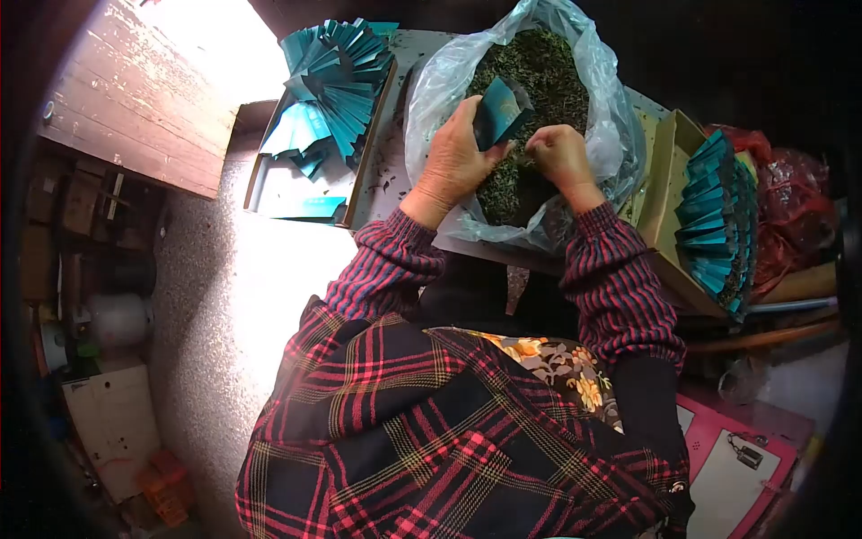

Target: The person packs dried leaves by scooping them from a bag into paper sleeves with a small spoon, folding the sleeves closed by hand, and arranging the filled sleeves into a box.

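at one o'clock the left hand (456,157) pinches a packet (499,111) over dried leaves (548,72), seemingly for filling, the right hand (563,156) curls around i cannot tell what, and the next move calls for a steady packet.

Harsh glare upper left, floor (287,269) blown out, dark fisheye edges

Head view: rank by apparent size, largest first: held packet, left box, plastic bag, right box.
1. Plastic bag
2. Left box and right box: too alike to rank
3. Held packet
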A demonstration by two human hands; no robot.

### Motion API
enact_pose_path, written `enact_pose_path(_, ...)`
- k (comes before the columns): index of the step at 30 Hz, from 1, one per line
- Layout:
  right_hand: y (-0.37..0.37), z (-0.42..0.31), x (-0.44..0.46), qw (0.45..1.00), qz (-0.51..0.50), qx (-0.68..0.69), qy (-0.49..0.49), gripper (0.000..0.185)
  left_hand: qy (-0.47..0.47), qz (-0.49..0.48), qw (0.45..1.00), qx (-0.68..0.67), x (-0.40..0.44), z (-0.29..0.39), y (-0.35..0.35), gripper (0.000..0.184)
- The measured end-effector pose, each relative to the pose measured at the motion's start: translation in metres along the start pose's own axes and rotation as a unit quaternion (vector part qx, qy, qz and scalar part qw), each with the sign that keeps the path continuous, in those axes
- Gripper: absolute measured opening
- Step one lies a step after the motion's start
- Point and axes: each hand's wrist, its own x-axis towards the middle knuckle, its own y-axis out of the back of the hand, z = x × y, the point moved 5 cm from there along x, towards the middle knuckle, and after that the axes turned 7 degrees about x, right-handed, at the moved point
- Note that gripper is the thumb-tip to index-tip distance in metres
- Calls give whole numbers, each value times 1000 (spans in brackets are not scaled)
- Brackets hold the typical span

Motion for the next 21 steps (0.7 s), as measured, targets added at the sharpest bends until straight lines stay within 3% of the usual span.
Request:
enact_pose_path(5,15,9,9,989,-24,79,-122,15,-19,19,1000,1,0,0,3,65)
enact_pose_path(12,47,-3,10,975,64,135,-164,16,-15,14,1000,-4,1,2,3,63)
enact_pose_path(21,101,-35,16,955,114,235,-140,16,-7,-19,1000,16,3,2,-4,65)
